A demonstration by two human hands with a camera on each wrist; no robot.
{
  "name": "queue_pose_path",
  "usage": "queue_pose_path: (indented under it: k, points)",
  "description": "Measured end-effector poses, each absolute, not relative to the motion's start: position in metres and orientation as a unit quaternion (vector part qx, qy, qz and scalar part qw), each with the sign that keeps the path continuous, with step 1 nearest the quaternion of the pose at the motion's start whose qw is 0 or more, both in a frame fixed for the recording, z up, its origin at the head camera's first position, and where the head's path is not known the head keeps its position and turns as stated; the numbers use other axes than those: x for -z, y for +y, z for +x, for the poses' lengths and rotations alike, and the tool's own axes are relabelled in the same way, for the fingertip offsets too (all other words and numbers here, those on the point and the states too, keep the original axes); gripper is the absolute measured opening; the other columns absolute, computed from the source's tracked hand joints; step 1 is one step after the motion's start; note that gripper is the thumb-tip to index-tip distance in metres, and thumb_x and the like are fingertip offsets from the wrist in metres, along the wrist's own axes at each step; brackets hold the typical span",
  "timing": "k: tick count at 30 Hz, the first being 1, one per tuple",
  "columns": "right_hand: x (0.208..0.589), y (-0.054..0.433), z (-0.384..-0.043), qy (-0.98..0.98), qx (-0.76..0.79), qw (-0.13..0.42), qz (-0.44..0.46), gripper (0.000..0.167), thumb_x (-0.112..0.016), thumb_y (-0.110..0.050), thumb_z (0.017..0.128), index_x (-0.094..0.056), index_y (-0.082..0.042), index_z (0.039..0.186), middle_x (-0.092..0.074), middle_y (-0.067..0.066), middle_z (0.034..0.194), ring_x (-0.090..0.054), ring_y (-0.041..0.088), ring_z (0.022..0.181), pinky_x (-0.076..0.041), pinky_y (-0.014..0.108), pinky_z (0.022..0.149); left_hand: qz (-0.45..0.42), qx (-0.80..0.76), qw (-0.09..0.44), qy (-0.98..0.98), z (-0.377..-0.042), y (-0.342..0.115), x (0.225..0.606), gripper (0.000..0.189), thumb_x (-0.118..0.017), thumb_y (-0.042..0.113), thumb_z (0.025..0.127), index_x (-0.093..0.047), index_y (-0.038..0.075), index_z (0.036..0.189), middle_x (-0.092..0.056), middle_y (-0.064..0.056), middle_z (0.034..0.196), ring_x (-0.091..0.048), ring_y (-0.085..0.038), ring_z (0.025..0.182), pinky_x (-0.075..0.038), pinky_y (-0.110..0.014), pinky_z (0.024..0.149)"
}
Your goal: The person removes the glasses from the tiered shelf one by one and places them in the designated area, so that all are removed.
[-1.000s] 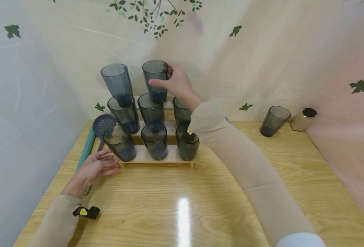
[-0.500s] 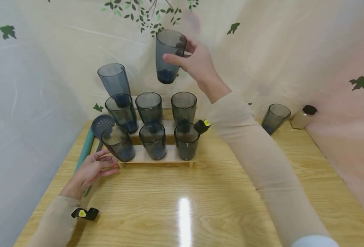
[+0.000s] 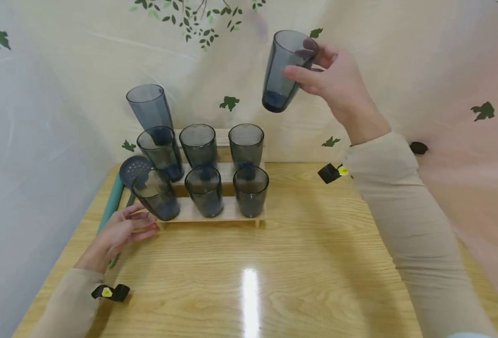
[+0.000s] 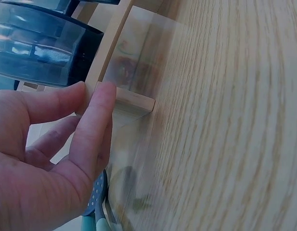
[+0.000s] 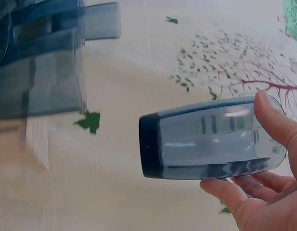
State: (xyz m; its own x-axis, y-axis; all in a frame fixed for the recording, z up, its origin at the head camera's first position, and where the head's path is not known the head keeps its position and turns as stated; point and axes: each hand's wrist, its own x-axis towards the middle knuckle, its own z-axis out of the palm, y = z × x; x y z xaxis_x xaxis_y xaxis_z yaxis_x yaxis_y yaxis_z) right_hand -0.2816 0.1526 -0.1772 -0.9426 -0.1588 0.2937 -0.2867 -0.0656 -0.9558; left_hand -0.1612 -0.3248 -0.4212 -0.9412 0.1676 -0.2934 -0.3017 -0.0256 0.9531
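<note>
In the head view my right hand [image 3: 337, 80] holds a dark tinted drinking glass [image 3: 280, 80] by its upper part, lifted and tilted in front of the back curtain. The right wrist view shows the thumb on one side of that glass [image 5: 206, 142] and fingers on the other. My left hand [image 3: 122, 230] is at the front left corner of a tiered wooden rack [image 3: 189, 216]. In the left wrist view its thumb and a finger pinch the rack's end [image 4: 134, 98]. Several matching glasses [image 3: 206, 192] stand on the two lower tiers; one more glass [image 3: 149, 105] stands on the top tier.
A dark slotted spoon [image 3: 134, 169] and a teal-handled utensil [image 3: 111, 202] lie left of the rack. A black lid [image 3: 418, 148] shows behind the right sleeve. The wooden table [image 3: 299, 263] meets leaf-patterned curtains [image 3: 80, 70] at the back and sides.
My right hand has lifted the glass off the top tier and carried it right, tilting it. My left hand stays at the rack's corner. The right arm now covers the loose glass at right.
</note>
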Motion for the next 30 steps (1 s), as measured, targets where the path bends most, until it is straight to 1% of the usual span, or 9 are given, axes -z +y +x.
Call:
queue_pose_path:
  k: [2, 7, 16, 18, 19, 22, 25, 28, 30]
  points:
    - [0.18, 0.164, -0.281, -0.687, -0.709, 0.038, 0.155, 0.065, -0.086, -0.006, 0.081, -0.058, -0.011, 0.14, -0.059, 0.007, 0.131, -0.061, 0.024, 0.113, -0.052, 0.034, 0.101, -0.049, -0.712, 0.164, 0.681, -0.16, -0.326, 0.421, 0.079, -0.062, 0.0, 0.1, -0.01, -0.005, 0.159, -0.061, -0.005, 0.11, -0.071, -0.022, 0.098, -0.058, -0.044, 0.093]
    - [0.194, 0.194, -0.275, -0.714, -0.688, 0.042, 0.12, 0.071, -0.089, -0.006, 0.078, -0.057, -0.014, 0.141, -0.06, 0.005, 0.13, -0.061, 0.019, 0.109, -0.057, 0.02, 0.083, -0.047, -0.705, 0.16, 0.689, -0.16, -0.327, 0.419, 0.074, -0.063, 0.001, 0.1, -0.018, -0.004, 0.157, -0.059, -0.006, 0.111, -0.07, -0.021, 0.098, -0.058, -0.043, 0.092]
    - [0.232, 0.238, -0.271, -0.789, -0.612, 0.048, 0.032, 0.073, -0.088, -0.023, 0.081, -0.053, -0.023, 0.146, -0.057, -0.005, 0.138, -0.052, 0.014, 0.116, -0.047, 0.019, 0.083, -0.05, -0.699, 0.159, 0.696, -0.161, -0.326, 0.419, 0.07, -0.063, 0.001, 0.099, -0.023, -0.003, 0.156, -0.058, -0.006, 0.112, -0.069, -0.02, 0.099, -0.058, -0.042, 0.092]
    - [0.243, 0.247, -0.273, -0.807, -0.588, 0.052, 0.017, 0.072, -0.087, -0.029, 0.081, -0.054, -0.025, 0.145, -0.057, -0.006, 0.139, -0.051, 0.013, 0.115, -0.046, 0.02, 0.085, -0.051, -0.7, 0.159, 0.695, -0.162, -0.326, 0.42, 0.068, -0.062, 0.0, 0.1, -0.024, -0.003, 0.156, -0.057, -0.007, 0.112, -0.069, -0.02, 0.099, -0.058, -0.042, 0.092]
    - [0.249, 0.252, -0.274, -0.814, -0.579, 0.052, 0.008, 0.072, -0.087, -0.032, 0.081, -0.054, -0.026, 0.145, -0.056, -0.007, 0.14, -0.051, 0.013, 0.116, -0.045, 0.022, 0.09, -0.054, -0.701, 0.159, 0.693, -0.162, -0.326, 0.42, 0.068, -0.063, 0.0, 0.099, -0.025, -0.002, 0.155, -0.057, -0.007, 0.112, -0.069, -0.021, 0.099, -0.058, -0.042, 0.092]
    - [0.267, 0.263, -0.279, -0.831, -0.554, 0.055, -0.013, 0.074, -0.086, -0.039, 0.081, -0.053, -0.028, 0.147, -0.055, -0.008, 0.144, -0.051, 0.014, 0.119, -0.038, 0.035, 0.106, -0.053, -0.7, 0.16, 0.694, -0.162, -0.325, 0.42, 0.068, -0.061, 0.0, 0.1, -0.023, -0.003, 0.156, -0.057, -0.007, 0.112, -0.07, -0.021, 0.098, -0.058, -0.042, 0.092]
    - [0.285, 0.271, -0.282, -0.845, -0.531, 0.057, -0.02, 0.083, -0.084, -0.044, 0.083, -0.042, -0.033, 0.154, -0.049, -0.008, 0.151, -0.048, 0.017, 0.13, -0.028, 0.049, 0.119, -0.059, -0.698, 0.159, 0.696, -0.163, -0.325, 0.42, 0.069, -0.062, 0.0, 0.1, -0.022, -0.003, 0.156, -0.058, -0.007, 0.111, -0.07, -0.022, 0.098, -0.059, -0.041, 0.091]
    - [0.306, 0.275, -0.283, -0.868, -0.491, 0.07, -0.015, 0.093, -0.081, -0.049, 0.083, -0.033, -0.027, 0.159, -0.044, 0.001, 0.157, -0.047, 0.026, 0.136, -0.032, 0.054, 0.118, -0.061, -0.695, 0.159, 0.698, -0.163, -0.325, 0.42, 0.069, -0.061, 0.0, 0.1, -0.021, -0.004, 0.157, -0.059, -0.006, 0.111, -0.071, -0.022, 0.098, -0.059, -0.041, 0.091]
    - [0.32, 0.276, -0.282, -0.88, -0.468, 0.078, -0.013, 0.096, -0.08, -0.052, 0.083, -0.032, -0.02, 0.16, -0.042, 0.009, 0.157, -0.047, 0.032, 0.137, -0.039, 0.055, 0.113, -0.063, -0.693, 0.159, 0.7, -0.163, -0.324, 0.42, 0.068, -0.062, 0.0, 0.1, -0.023, -0.003, 0.156, -0.06, -0.007, 0.11, -0.071, -0.023, 0.098, -0.058, -0.042, 0.092]
